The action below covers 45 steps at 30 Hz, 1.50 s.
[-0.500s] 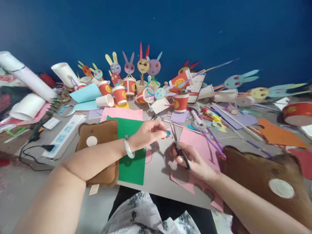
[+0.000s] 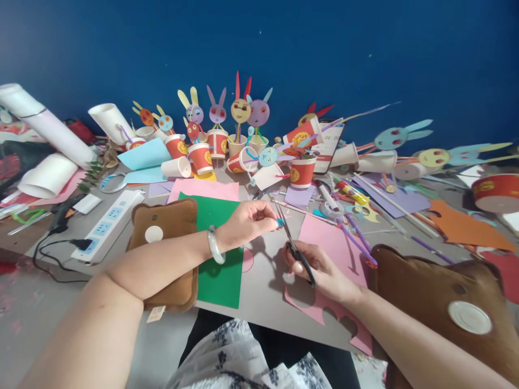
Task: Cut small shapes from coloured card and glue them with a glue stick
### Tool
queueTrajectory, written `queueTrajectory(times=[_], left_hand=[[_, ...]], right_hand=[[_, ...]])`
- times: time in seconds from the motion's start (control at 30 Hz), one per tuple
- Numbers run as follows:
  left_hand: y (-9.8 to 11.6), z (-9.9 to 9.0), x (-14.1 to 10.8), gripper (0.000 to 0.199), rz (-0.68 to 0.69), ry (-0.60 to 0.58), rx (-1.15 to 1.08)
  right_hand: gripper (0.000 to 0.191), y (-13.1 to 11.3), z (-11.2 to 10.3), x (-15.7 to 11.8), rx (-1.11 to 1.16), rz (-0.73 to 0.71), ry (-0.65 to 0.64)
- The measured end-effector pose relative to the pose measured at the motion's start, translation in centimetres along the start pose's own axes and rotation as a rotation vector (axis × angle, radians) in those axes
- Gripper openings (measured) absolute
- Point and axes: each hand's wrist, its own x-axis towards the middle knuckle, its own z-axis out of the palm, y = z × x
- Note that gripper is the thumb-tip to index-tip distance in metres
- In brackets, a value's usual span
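My left hand (image 2: pixel 257 222) pinches a small blue piece of paper (image 2: pixel 279 222) between thumb and fingertips, above the table. My right hand (image 2: pixel 314 267) grips black-handled scissors (image 2: pixel 299 251), whose blades point up and left, right beside the blue piece. Whether the blades touch it I cannot tell. Below my left forearm lies a green sheet (image 2: pixel 219 286), with a pink paper circle (image 2: pixel 248 260) at its right edge. Under my right hand is a pink sheet (image 2: pixel 324 237) with rounded cut-outs along its lower edge.
Brown cushions lie at left (image 2: pixel 162 216) and right (image 2: pixel 430 286). A power strip (image 2: pixel 107 224) is at the left. Along the back stand red paper cups (image 2: pixel 302 172) with paper rabbit figures (image 2: pixel 240 109). Straws, glue (image 2: pixel 352 192) and orange paper (image 2: pixel 466 221) lie at the right.
The scissor blades have tilted slightly left and look closer to the blue piece. Both hands stay in nearly the same place. The whole view has shifted a little.
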Motion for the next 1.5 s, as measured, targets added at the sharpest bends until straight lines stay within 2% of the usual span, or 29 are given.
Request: queueTrajectory(times=[0.57, 0.77, 0.93, 1.0, 1.17, 1.27, 1.37, 1.5], left_hand=[[0.2, 0.0, 0.0, 0.005, 0.011, 0.028, -0.016], [0.2, -0.3, 0.3, 0.008, -0.037, 0.039, 0.014], [-0.5, -1.3, 1.3, 0.012, -0.081, 0.027, 0.261], [-0.7, -1.7, 1.6, 0.012, -0.073, -0.005, 0.378], [-0.7, -2.6, 1.7, 0.014, 0.013, -0.179, 0.670], [-0.4, -2.7, 1.7, 0.013, 0.024, -0.245, 0.882], [-0.1, -2.6, 1.6, 0.015, -0.044, -0.346, 1.071], [0.1, -2.4, 1.4, 0.021, -0.075, -0.499, 1.183]], right_hand=[[0.051, 0.2, 0.1, 0.1, -0.019, 0.040, 0.020], [0.048, 0.3, 0.1, 0.0, -0.075, 0.046, 0.164], [0.039, -0.2, 0.1, 0.2, -0.061, 0.015, 0.345], [0.037, -0.2, 0.1, 0.3, -0.073, 0.002, 0.398], [0.032, -0.1, 0.1, 0.2, -0.109, -0.026, 0.477], [0.030, -0.2, 0.2, 0.1, -0.111, -0.023, 0.460], [0.028, -0.3, 0.2, -0.1, -0.148, -0.058, 0.410], [0.026, -0.3, 0.1, -0.1, -0.253, -0.141, 0.375]])
